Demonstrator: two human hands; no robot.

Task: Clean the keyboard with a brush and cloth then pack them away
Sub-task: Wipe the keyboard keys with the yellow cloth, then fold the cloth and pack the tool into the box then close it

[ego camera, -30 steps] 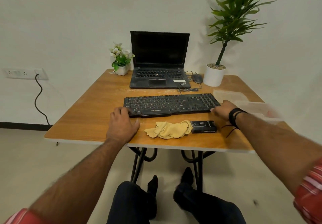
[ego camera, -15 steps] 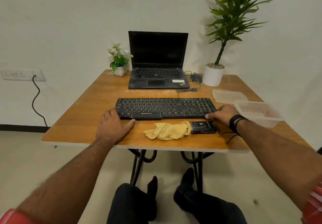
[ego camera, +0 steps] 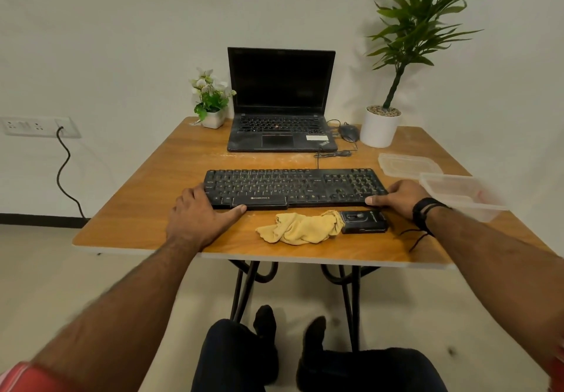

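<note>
A black keyboard (ego camera: pixel 293 187) lies flat across the middle of the wooden table (ego camera: pixel 152 208). My left hand (ego camera: pixel 198 217) grips its left end, thumb along the front edge. My right hand (ego camera: pixel 399 197) holds the right end the same way. In front of the keyboard lies a crumpled yellow cloth (ego camera: pixel 300 228). Touching the cloth's right side is a small black box-like object (ego camera: pixel 363 222); I cannot tell if it is the brush.
An open black laptop (ego camera: pixel 280 110) stands at the back with a mouse (ego camera: pixel 348 132) beside it. A small flower pot (ego camera: pixel 212 104) and a tall potted plant (ego camera: pixel 381 126) flank it. A clear plastic container (ego camera: pixel 457 194) and its lid (ego camera: pixel 409 164) sit at the right.
Both hands have pulled the keyboard nearer to the front edge and straightened it. The cloth and black object stayed put.
</note>
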